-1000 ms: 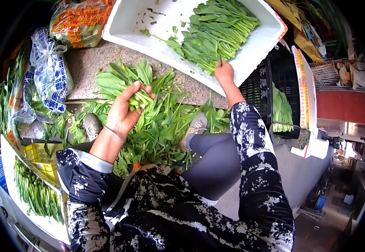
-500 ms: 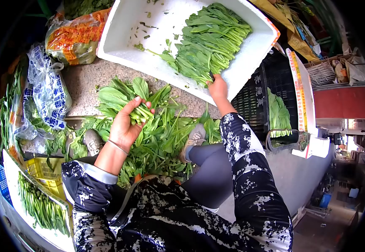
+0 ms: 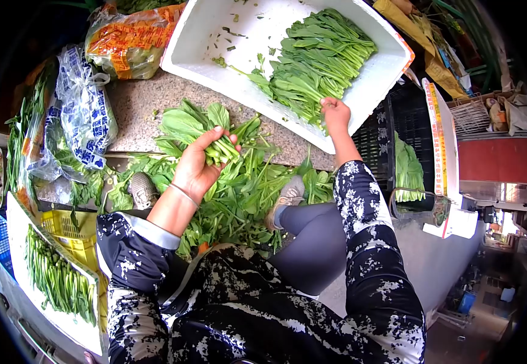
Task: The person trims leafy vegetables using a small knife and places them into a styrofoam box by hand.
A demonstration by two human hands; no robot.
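A bunch of leafy green stems (image 3: 184,124) lies in my left hand (image 3: 200,161), its fingers wrapped round the cut ends and its leaves pointing up and left. My right hand (image 3: 336,115) is closed at the near edge of a stack of greens (image 3: 321,60) inside the white foam box (image 3: 215,76). What its fingers pinch is too small to make out. Below both hands a heap of loose leaves (image 3: 239,197) covers the ground between my shoes.
Plastic bags (image 3: 84,109) of vegetables stand at the left. Another foam box (image 3: 24,267) of greens and a yellow crate (image 3: 72,227) are at lower left. A black crate (image 3: 409,133) with greens is at the right. A stone ledge (image 3: 142,103) runs behind the heap.
The view has shifted slightly. My left hand keeps hold of its bunch. The dark tool tip seen earlier at my right hand no longer shows; that hand stays at the stack's near edge.
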